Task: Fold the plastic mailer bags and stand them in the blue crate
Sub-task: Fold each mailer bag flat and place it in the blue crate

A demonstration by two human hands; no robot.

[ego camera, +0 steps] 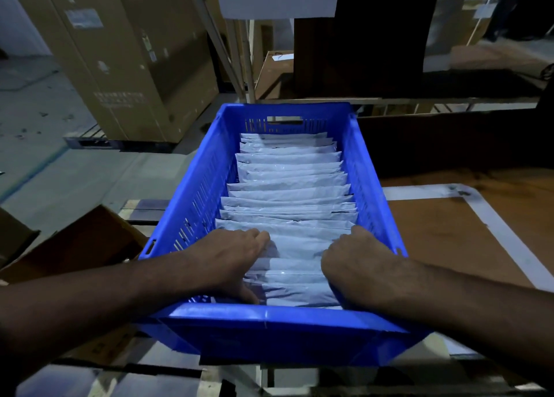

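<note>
I am curling my left hand [232, 255] and right hand [356, 261] down onto the nearest mailer bags [295, 264], lying crosswise in the blue crate [269, 327], both grips equally close

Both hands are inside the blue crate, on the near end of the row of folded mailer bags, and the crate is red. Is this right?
Not quite: the crate is blue, as the head view shows. The rest holds: the left hand and the right hand are inside it, on the near end of the folded mailer bags.

Dim storeroom: tall cardboard boxes [126, 54], grey concrete floor [45, 132].
</note>
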